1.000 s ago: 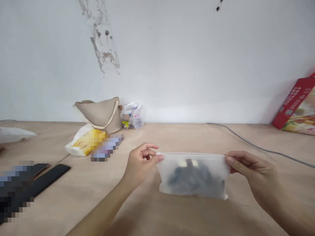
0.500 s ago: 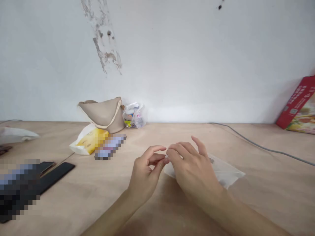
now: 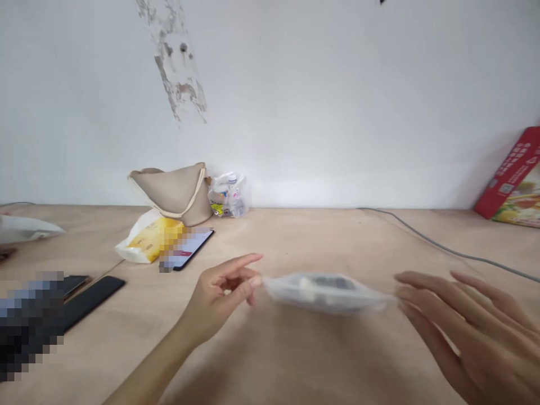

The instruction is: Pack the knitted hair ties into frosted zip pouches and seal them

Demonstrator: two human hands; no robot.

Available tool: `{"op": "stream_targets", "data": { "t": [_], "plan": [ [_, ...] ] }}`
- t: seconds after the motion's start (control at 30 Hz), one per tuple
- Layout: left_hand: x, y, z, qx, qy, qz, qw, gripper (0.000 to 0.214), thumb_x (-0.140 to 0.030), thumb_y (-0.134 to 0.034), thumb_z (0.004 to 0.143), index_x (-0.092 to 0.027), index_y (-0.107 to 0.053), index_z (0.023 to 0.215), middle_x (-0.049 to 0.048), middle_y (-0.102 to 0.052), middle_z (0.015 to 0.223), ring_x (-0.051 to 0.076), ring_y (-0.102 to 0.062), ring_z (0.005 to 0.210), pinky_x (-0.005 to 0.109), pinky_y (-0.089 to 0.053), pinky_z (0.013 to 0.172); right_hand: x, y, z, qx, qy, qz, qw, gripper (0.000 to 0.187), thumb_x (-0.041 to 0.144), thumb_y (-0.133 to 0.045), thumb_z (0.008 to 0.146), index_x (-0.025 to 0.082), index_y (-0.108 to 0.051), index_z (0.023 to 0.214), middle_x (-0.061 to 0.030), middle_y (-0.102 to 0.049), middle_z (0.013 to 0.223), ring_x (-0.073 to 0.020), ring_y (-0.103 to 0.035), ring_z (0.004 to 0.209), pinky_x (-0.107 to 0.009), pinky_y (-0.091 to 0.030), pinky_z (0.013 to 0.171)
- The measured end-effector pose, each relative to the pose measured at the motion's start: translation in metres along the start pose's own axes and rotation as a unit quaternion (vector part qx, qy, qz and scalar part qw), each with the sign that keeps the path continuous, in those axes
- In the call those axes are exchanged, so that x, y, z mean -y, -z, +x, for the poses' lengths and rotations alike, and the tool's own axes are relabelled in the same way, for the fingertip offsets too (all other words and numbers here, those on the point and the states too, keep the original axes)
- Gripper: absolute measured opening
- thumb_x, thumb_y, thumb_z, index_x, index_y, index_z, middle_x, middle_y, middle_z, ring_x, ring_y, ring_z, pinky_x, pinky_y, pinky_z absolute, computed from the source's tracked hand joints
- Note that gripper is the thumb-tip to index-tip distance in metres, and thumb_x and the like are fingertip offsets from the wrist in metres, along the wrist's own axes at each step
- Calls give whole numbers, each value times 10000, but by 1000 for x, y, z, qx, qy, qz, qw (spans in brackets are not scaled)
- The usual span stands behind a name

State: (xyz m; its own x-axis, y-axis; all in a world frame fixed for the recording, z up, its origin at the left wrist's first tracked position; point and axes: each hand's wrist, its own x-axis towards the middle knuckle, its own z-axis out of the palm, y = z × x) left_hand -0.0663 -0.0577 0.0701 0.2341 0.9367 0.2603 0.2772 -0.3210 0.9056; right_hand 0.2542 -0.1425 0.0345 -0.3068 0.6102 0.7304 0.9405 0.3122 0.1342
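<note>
A frosted zip bag [image 3: 324,292] with dark things inside hangs flat and blurred just above the wooden table [image 3: 295,236]. My left hand [image 3: 219,295] pinches the bag's left end between thumb and fingers, with the index finger stretched out. My right hand [image 3: 468,326] is at the bag's right end with its fingers straight and spread; its fingertips are at the bag's edge, and I cannot tell whether they touch it.
At the back left by the wall stand a beige pouch [image 3: 172,194], a clear plastic bag [image 3: 228,194], a yellow-white packet [image 3: 145,242] and a phone [image 3: 189,253]. Black flat items [image 3: 93,292] lie at the left. A grey cable [image 3: 430,242] and a red box [image 3: 512,180] are at the right.
The bag was held upright by both hands, then lay under my right hand on the table. Now it is turned flat, my right hand has slid to its right end and opened.
</note>
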Motion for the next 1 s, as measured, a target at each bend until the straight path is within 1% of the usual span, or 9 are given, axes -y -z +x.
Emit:
{"op": "stream_targets", "data": {
  "t": [0.07,0.17,0.23,0.33,0.4,0.5,0.73,0.93,1.0],
  "plan": [
    [-5,2,-5,96,0,31,995,400,-431,-536,824,-212,-630,1145,59,-735,838,178,-656,663,292,-539,627,8,-1,-7,19,11,52,998,238,339,-412,902,241,-579,1039,-45,-652,1096,-205,-627,946,-347,-478,825],
    [-5,-20,-17,74,-14,157,985,414,-442,-398,904,-256,-560,1237,63,-665,1155,239,-601,1062,397,-482,916,34,-14,-3,35,15,69,997,341,353,-428,892,187,-554,1162,-78,-642,1155,-205,-627,993,-321,-529,767],
    [4,-46,-27,97,-92,243,961,481,-432,-387,914,-260,-411,1363,62,-468,1397,264,-445,1264,452,-365,1048,56,-28,3,29,69,59,995,427,377,-424,882,106,-552,1186,-121,-635,1169,-232,-615,1026,-352,-536,776],
    [30,-80,-40,181,-267,294,900,743,-556,-371,877,-212,-86,1471,102,-268,1499,303,-297,1354,487,-309,1083,79,-48,1,17,150,37,988,400,300,-415,861,87,-582,1156,-116,-632,1177,-222,-583,1080,-347,-509,854],
    [47,-91,-44,205,-296,321,876,786,-583,-325,877,-204,24,1470,114,-237,1507,308,-278,1361,502,-288,1091,85,-58,-7,17,160,22,987,380,217,-412,831,104,-589,1148,-95,-643,1163,-209,-569,1094,-334,-493,881],
    [61,-94,-46,204,-290,342,870,842,-609,-327,862,-189,88,1462,144,-208,1511,329,-278,1356,512,-293,1085,85,-67,-21,38,150,21,988,425,165,-410,795,94,-557,1188,-94,-617,1207,-215,-528,1144,-332,-479,906],
    [74,-94,-47,194,-261,331,886,991,-682,-398,792,-179,149,1447,188,-198,1507,361,-278,1349,539,-335,1051,86,-72,-33,77,100,22,992,552,224,-420,797,26,-412,1312,-152,-505,1329,-269,-463,1218,-393,-502,874],
    [82,-85,-49,218,-230,336,887,1132,-798,-439,656,-169,43,1464,209,-209,1500,394,-237,1356,583,-312,1047,83,-64,-34,87,78,9,993,713,181,-345,791,-71,-110,1416,-196,-565,1245,-268,-537,1149,-406,-533,822],
    [83,-84,-50,224,-217,337,889,1144,-798,-472,635,-156,-20,1466,212,-237,1491,395,-244,1353,582,-283,1065,82,-64,-36,86,77,9,993,726,174,-347,787,-79,-87,1416,-205,-573,1230,-275,-540,1145,-408,-536,814]
  ]
}}
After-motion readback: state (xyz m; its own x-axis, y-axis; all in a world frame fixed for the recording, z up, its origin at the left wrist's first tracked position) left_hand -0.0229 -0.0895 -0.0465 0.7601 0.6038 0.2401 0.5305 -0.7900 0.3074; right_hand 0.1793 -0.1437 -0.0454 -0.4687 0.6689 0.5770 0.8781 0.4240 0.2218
